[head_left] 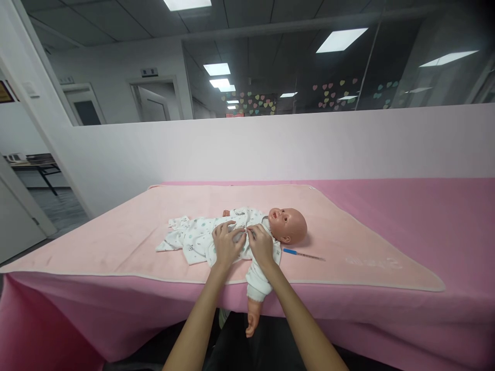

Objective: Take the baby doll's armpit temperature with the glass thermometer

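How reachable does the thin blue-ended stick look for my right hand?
Probably yes: the stick lies uncovered on the peach cloth, close to your right hand, though its fingers are currently at the doll's white patterned clothing.

soft, even light falls on my left hand (227,242) and right hand (260,244), both fairly crisp. white ceiling panels (342,40) glare in the dim glass (278,62). the doll's head (291,225) casts a faint shadow. my wide view stretches toward the edges, the upper right corner is dark, and pale lettering (373,263) is too faint to read.
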### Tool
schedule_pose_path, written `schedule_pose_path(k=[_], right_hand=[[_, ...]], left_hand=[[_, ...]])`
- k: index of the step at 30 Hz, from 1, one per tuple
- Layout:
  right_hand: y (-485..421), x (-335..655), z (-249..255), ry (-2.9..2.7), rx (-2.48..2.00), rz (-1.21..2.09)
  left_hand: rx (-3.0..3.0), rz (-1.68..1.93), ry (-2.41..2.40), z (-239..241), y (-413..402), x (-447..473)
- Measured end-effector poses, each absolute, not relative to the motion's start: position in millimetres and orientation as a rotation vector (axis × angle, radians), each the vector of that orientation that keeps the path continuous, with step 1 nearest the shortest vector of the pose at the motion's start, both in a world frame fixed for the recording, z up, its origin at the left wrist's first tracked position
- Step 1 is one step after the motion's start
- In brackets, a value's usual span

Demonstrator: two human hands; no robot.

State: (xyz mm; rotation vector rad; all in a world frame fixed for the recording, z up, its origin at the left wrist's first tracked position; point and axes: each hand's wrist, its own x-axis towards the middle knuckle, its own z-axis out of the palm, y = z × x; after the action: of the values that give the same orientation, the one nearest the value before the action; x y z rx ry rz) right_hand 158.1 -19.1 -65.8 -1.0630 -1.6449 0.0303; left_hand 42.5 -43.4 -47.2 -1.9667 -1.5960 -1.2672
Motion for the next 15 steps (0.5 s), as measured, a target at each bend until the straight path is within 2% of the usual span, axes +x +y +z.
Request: schedule_pose_path(k=[9, 15], right_hand=[[-20, 158, -65, -1.619, -1.060, -0.004], [-21, 158, -65, -1.641, -1.084, -0.019]], left_hand=[[-2.340, -1.566, -1.575, -46, -46, 14], [-2.061, -1.350, -1.758, -48, -60, 12]])
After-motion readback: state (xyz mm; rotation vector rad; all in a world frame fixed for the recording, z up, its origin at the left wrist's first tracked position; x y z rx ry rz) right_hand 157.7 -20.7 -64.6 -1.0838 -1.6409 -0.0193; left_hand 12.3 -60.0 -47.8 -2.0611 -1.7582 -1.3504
